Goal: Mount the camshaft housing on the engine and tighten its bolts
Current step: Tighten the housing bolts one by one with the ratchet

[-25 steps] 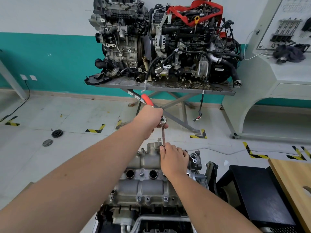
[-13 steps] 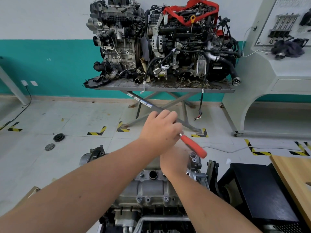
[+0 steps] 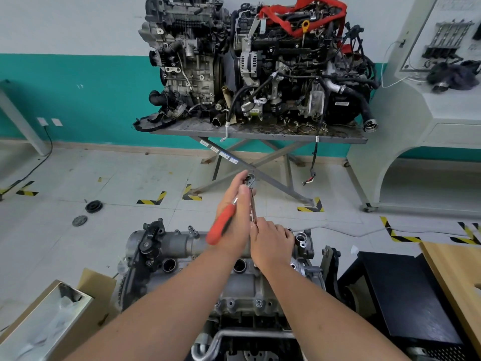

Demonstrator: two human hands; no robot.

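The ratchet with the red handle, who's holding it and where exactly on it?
The left hand grips the ratchet high on its shank by the head, red handle free. The right hand pinches the extension bar at its lower end.

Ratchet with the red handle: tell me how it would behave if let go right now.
The ratchet sits atop a long, thin extension bar, so it is probably top-heavy and would likely tip without the right hand steadying it. Its metal build looks stiff; the red handle probably grips well.
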